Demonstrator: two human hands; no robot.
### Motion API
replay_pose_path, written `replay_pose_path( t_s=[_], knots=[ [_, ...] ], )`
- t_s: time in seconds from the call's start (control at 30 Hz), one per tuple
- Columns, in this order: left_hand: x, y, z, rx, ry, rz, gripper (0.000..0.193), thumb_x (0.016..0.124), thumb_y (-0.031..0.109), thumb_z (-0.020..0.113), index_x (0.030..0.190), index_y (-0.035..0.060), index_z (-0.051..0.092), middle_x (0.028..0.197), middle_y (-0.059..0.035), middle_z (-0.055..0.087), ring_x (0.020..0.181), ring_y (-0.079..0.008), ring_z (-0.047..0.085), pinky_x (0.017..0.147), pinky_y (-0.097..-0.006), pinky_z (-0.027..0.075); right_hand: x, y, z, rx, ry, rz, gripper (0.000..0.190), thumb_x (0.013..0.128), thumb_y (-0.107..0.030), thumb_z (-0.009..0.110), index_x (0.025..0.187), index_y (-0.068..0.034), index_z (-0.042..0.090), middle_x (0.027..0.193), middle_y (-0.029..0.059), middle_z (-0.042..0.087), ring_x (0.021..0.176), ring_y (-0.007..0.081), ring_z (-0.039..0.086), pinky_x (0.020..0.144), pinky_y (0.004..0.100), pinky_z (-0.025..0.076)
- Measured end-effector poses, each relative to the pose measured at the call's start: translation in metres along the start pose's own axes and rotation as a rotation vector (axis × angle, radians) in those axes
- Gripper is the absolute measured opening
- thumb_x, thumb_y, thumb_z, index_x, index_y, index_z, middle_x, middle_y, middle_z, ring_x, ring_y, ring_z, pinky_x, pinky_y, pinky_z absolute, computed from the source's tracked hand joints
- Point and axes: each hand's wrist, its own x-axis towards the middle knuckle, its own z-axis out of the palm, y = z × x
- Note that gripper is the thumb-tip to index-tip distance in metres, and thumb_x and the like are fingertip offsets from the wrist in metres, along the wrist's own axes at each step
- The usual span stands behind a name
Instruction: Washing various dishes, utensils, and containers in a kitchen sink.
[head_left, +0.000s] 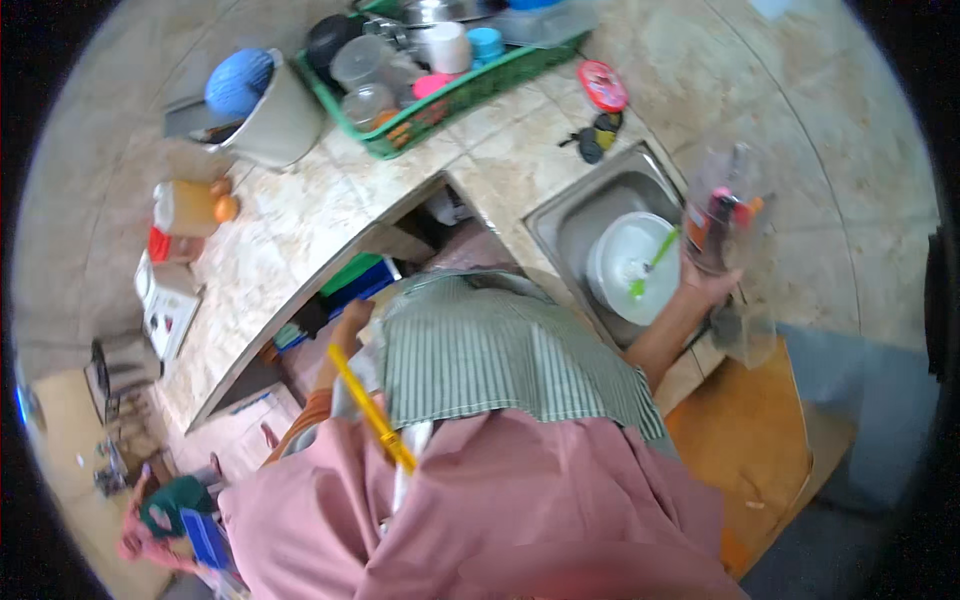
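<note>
My right hand (709, 283) is at the lower end of a clear plastic container (724, 214), beyond the sink's right side. Its fingers appear to cup the container, which has several coloured items inside. Below that forearm a white bowl (616, 281) sits in the stainless steel sink (571, 214). A green-handled brush or utensil (661, 251) lies in the bowl. My left hand (358, 311) hangs low beside the striped green apron (465, 360), near the open space under the counter. Blur hides its fingers, and nothing can be made out in it.
A green plastic basket (409, 139) of cups and containers stands on the tiled counter (300, 214), beside a cream bucket (281, 124). A red packet (602, 86) lies behind the sink. An orange-brown board (742, 442) is at right. Another person (176, 506) is at lower left.
</note>
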Motion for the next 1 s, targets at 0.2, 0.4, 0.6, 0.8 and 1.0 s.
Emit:
replay_pose_path(
  t_s=[0.2,0.4,0.6,0.8,1.0],
  knots=[
    [-0.059,-0.019,0.024,-0.144,0.061,0.02,0.041,0.088,0.037,0.051,0.101,0.0011,0.064,0.104,-0.0242,0.062,0.1,-0.0395,0.059,0.089,-0.0436,0.045,0.035,0.004,-0.061,-0.364,-0.118,0.059,0.051,0.088,-0.035,0.042,0.126,-0.002,0.049,0.121,0.0176,0.054,0.109,0.0359,0.053,0.094,0.0493,0.043],
    [-0.128,0.115,-0.18,-0.824,0.386,0.153,0.04,0.089,0.032,0.058,0.116,0.002,0.056,0.111,-0.0189,0.061,0.102,-0.0317,0.06,0.086,-0.0391,0.048,-0.016,0.105,0.038,-1.092,-0.462,-0.254,0.025,0.078,0.0,0.063,0.103,-0.001,0.059,0.098,0.0052,0.057,0.089,0.0148,0.054,0.082,0.028,0.044],
    [-0.155,0.15,-0.238,-0.736,0.869,0.501,0.092,0.068,0.032,0.078,0.136,-0.0031,0.027,0.132,-0.0229,0.038,0.123,-0.0361,0.04,0.103,-0.0385,0.033,-0.141,0.288,0.148,-1.167,-1.248,-0.224,0.024,0.074,-0.004,0.068,0.096,-0.004,0.06,0.101,0.0074,0.057,0.094,0.0178,0.056,0.082,0.0301,0.047],
    [-0.112,0.061,-0.254,-0.831,1.243,0.221,0.113,0.053,0.033,0.085,0.138,-0.0046,0.02,0.133,-0.0245,0.037,0.125,-0.0368,0.038,0.104,-0.0404,0.033,-0.225,0.457,0.201,-1.05,-1.697,-0.265,0.043,0.062,-0.013,0.075,0.101,-0.004,0.06,0.106,0.0126,0.058,0.099,0.0297,0.056,0.088,0.0398,0.044],
    [-0.017,-0.065,-0.283,-1.394,1.341,0.1,0.114,0.05,0.03,0.088,0.135,-0.0026,0.019,0.128,-0.0217,0.041,0.117,-0.0286,0.047,0.099,-0.0374,0.038,-0.266,0.596,0.232,-1.159,-1.858,-0.335,0.071,0.058,-0.021,0.08,0.122,-0.003,0.052,0.125,0.0205,0.047,0.117,0.0366,0.046,0.1,0.0422,0.038]
  ],
)
